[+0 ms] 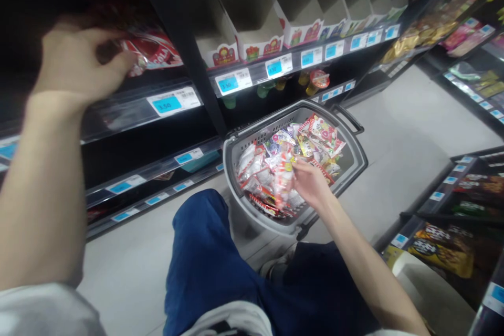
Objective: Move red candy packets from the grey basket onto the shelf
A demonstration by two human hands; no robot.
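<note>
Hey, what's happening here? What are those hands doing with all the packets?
Someone is sitting or crouching by shop shelves. Their left hand is at the end of a red packet on a shelf; it's too blurry to tell if it's gripping. Their right hand holds a striped packet over a grey basket, where lots of other packets lie in a pile.
</note>
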